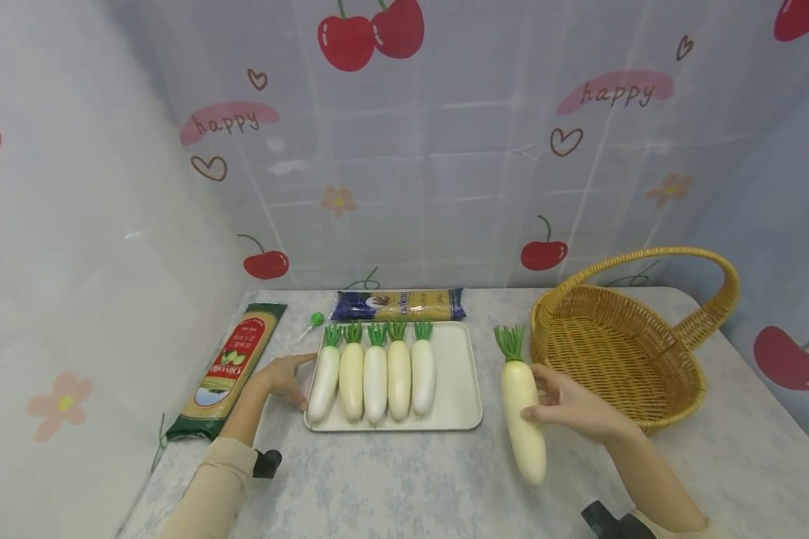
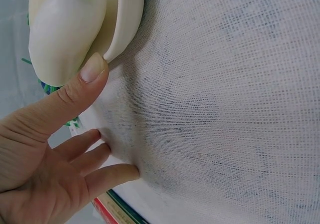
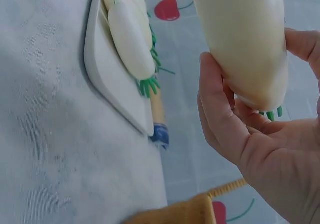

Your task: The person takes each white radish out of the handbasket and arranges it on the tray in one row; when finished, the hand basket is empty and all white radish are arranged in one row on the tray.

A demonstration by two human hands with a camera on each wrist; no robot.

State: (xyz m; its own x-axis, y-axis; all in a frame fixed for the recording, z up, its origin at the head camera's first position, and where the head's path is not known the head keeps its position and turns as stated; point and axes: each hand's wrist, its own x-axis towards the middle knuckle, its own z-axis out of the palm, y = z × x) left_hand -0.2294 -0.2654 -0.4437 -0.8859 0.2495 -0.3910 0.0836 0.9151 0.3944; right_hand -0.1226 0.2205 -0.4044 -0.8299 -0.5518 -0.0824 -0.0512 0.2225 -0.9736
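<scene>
In the head view my right hand (image 1: pixel 573 404) grips a white radish (image 1: pixel 522 419) with green stem stubs, between the tray and the basket. The right wrist view shows thumb and fingers round the radish (image 3: pixel 245 39). A white tray (image 1: pixel 455 382) bears several similar radishes (image 1: pixel 375 382) side by side, stems toward the back, with bare tray at their right. My left hand (image 1: pixel 286 378) is at the tray's left edge, fingers spread. In the left wrist view its thumb (image 2: pixel 92 72) touches the tray rim (image 2: pixel 125 29), and the other fingers reach down to the cloth.
A wicker basket (image 1: pixel 607 359) with a tall handle stands at the right. A green-and-red pasta packet (image 1: pixel 229 367) lies at the left, and a blue-and-gold packet (image 1: pixel 401 305) lies behind the tray. Near the tray's back left corner is a green lollipop (image 1: pixel 317 320).
</scene>
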